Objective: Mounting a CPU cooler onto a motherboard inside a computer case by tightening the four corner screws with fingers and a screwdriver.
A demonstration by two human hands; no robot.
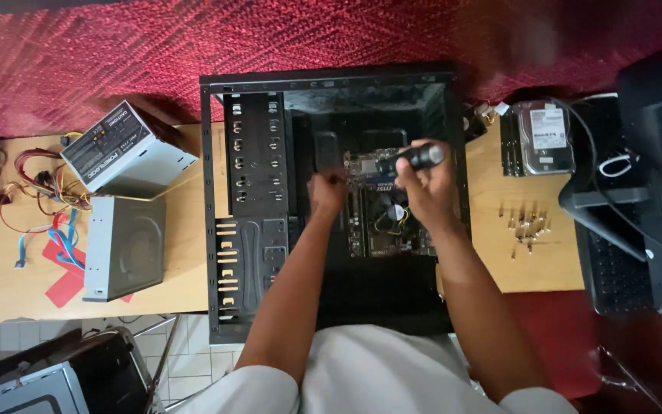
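An open black computer case [254, 192] lies on a wooden table [185, 268], with a motherboard [373, 222] inside. My right hand [427, 188] is closed around a black-handled screwdriver [415, 159] held over the board. My left hand [327, 192] reaches into the case just left of it, fingers curled down near the board's left edge; what it touches is hidden.
A grey power supply [124, 149] with loose coloured cables [40, 192] and a grey optical drive [124, 245] lie left of the case. Several small screws [525, 225] and a hard drive [545, 138] lie to the right. A black monitor [653, 176] stands at the far right.
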